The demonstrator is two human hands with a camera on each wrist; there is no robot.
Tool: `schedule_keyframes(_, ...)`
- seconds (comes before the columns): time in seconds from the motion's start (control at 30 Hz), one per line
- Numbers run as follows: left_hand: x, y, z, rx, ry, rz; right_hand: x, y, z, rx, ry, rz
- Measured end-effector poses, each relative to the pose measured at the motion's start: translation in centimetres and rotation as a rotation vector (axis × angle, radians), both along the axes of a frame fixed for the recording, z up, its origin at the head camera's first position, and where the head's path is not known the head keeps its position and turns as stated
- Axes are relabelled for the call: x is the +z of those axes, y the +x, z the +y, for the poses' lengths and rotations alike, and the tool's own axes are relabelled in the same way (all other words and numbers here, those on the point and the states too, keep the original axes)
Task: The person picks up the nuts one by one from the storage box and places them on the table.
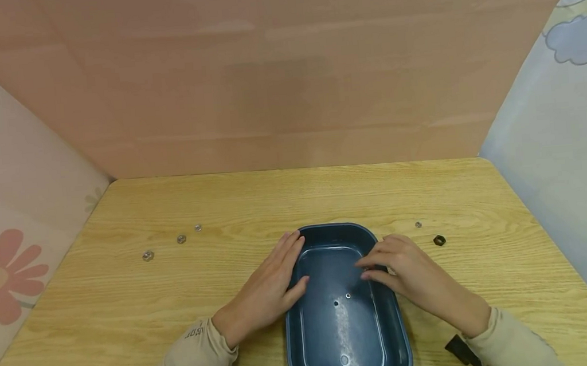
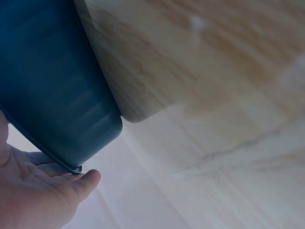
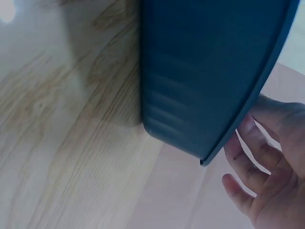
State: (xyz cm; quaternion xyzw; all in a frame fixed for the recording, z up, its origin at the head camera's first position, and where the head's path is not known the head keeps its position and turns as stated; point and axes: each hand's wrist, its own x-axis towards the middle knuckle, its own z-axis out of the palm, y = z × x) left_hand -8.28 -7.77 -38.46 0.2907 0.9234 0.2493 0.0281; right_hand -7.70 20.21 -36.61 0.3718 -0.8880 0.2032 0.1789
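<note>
A deep blue plastic tray (image 1: pixel 336 248) stands lengthwise on the table. Inside lie a small silver nut (image 1: pixel 348 296) and a small dark nut (image 1: pixel 336 303). My left hand (image 1: pixel 267 285) rests over the left rim, fingers extended along it and thumb over the inside. In the left wrist view its fingertips show beyond the tray's rim. My right hand (image 1: pixel 400 263) reaches across the right rim, thumb and index fingertips close together above the tray floor; I cannot tell whether something small sits between them. The right wrist view shows other fingers bent behind the rim (image 3: pixel 248 112).
Left on the wooden table (image 1: pixel 127 311) lie three silver nuts, the largest nut (image 1: pixel 148 256) nearest me. To the right are a small silver nut (image 1: pixel 418 225) and a larger black nut (image 1: pixel 439 240). A brown panel (image 1: pixel 286 91) stands behind; patterned panels flank both sides.
</note>
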Motion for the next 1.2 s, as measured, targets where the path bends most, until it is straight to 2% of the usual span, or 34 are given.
schedule_keyframes(0.23,-0.1,0.0,0.0,-0.005,0.000,0.006,0.3,0.1,0.7,-0.046,-0.075,0.012)
schedule_keyframes(0.53,0.0,0.0,0.0,-0.008,0.002,0.010,0.9,0.1,1.8,-0.165,-0.048,0.052)
schedule_keyframes(0.8,-0.1,0.1,0.0,-0.005,0.007,0.005,1.0,-0.1,3.1,-0.194,-0.065,0.075)
schedule_keyframes(1.2,-0.1,0.1,0.0,-0.001,-0.002,0.009,1.0,0.1,3.9,-0.298,-0.001,-0.022)
